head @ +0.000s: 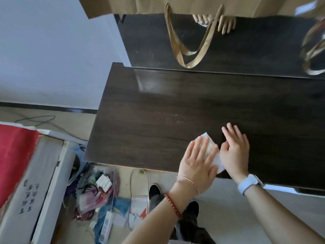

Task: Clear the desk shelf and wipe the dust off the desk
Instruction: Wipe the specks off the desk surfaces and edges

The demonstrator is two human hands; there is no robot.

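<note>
The dark wood desk [149, 120] fills the middle of the view. A white wipe [206, 136] lies on it near the front edge. My left hand [198, 162] presses flat on the wipe with its fingers spread. My right hand [235, 152] rests beside it on the desk, fingers apart, its thumb side touching the wipe's right edge. Most of the wipe is hidden under both hands. A glossy dark back panel [246, 50] rises behind the desk and reflects my fingers.
A brown paper bag [184, 4] with gold ribbon handles [186, 50] hangs over the back panel at the top. On the floor to the left are a pile of clutter [102, 194], a power strip [105, 228] and a red-topped box [15, 155].
</note>
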